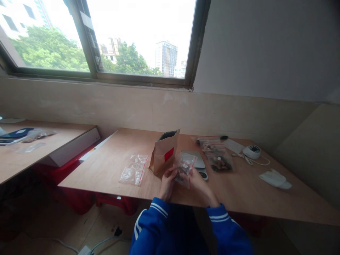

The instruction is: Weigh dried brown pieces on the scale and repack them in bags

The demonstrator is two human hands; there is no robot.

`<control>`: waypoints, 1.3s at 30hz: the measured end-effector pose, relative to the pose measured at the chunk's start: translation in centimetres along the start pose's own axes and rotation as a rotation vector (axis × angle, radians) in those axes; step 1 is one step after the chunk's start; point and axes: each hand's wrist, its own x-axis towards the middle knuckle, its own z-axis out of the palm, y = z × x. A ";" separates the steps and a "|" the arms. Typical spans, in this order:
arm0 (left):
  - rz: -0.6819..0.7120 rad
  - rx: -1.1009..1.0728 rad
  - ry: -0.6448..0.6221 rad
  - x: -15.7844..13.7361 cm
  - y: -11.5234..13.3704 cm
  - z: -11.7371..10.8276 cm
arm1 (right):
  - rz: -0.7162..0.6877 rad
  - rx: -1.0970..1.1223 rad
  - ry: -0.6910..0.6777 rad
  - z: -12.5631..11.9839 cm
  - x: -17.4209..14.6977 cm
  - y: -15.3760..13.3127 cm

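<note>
Both my hands hold a small clear zip bag (185,168) with a red seal line and dark pieces inside, just above the near edge of the wooden table (239,191). My left hand (167,182) grips its left side and my right hand (199,182) grips its right side. Just behind the bag lies a small silver scale (197,160). An open brown paper pouch (164,152) with a red label stands upright to the left of the scale.
Empty clear zip bags (134,170) lie to the left of the pouch. Filled zip bags (217,156) lie at the right, then a white round device (251,151) with a cord and a white cloth (275,179). A second table (39,145) stands at left.
</note>
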 end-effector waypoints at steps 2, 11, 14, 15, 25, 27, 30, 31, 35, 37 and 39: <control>-0.004 0.002 -0.002 0.0 0.1 0.0 | -0.011 -0.010 -0.059 -0.1 0.0 0.0; 0.017 -0.026 0.051 0.1 -0.2 -0.2 | -0.032 -0.083 0.011 -0.1 0.0 1.2; 0.010 -0.027 0.058 0.2 -0.3 -0.3 | -0.025 -0.089 0.064 0.2 0.0 1.6; 0.006 -0.028 0.058 0.2 -0.3 -0.4 | -0.024 -0.084 0.069 0.3 0.0 1.5; -0.013 -0.030 0.068 0.2 -0.3 -0.4 | -0.042 -0.132 -0.042 0.8 -0.2 -0.1; -0.022 -0.027 0.064 0.2 -0.3 -0.4 | -0.025 -0.155 -0.020 0.6 -0.4 0.0; -0.035 -0.027 0.056 0.2 -0.4 -0.4 | -0.027 -0.203 0.024 0.0 -0.6 0.1; -0.036 -0.030 0.053 0.2 -0.4 -0.4 | -0.032 -0.212 0.035 -0.2 -0.7 0.3; -0.036 -0.045 0.050 0.4 -0.6 -0.6 | -0.074 -0.213 0.057 -1.2 -1.0 0.8; -0.040 -0.053 0.052 0.4 -0.6 -0.7 | -0.091 -0.188 0.058 -1.5 -1.0 0.9; -0.047 -0.062 0.052 0.5 -0.6 -0.8 | -0.094 -0.149 0.061 -1.8 -1.0 0.6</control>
